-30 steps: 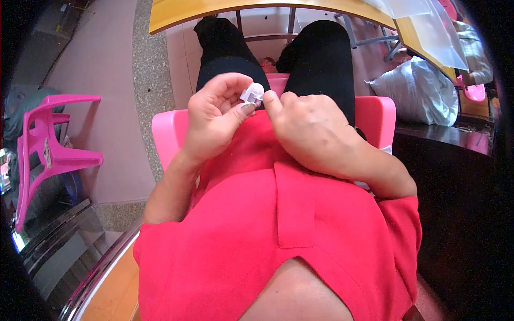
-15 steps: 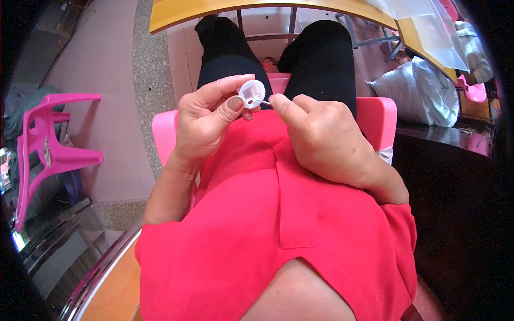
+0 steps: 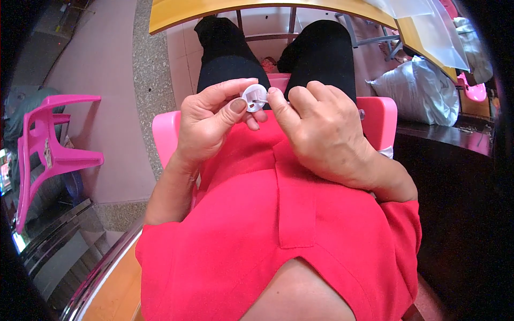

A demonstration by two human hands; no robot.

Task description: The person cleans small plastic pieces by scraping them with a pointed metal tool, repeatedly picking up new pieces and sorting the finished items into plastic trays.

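Above my lap, my left hand [image 3: 211, 115] pinches a small round white plastic piece [image 3: 252, 98] by its rim, between thumb and fingers. The piece is cup-like, with its hollow side turned toward my right hand and a small opening low in it. My right hand [image 3: 326, 125] is closed around a thin metal tool [image 3: 261, 101], with the index finger laid along it. The tool's shaft reaches into the white piece; its tip is hard to make out. Most of the tool is hidden in the fist, so its exact kind cannot be told.
A yellow-edged table [image 3: 209, 12] stands ahead, past my knees. I sit on a pink chair [image 3: 381, 120]. On the left is another pink chair [image 3: 56, 155]. A white sack [image 3: 417, 93] lies at the far right, under clear plastic sheeting [image 3: 436, 32].
The white piece has moved slightly right and tilted in my left hand. My right hand has turned and shifted a little, with the tool still against the piece.
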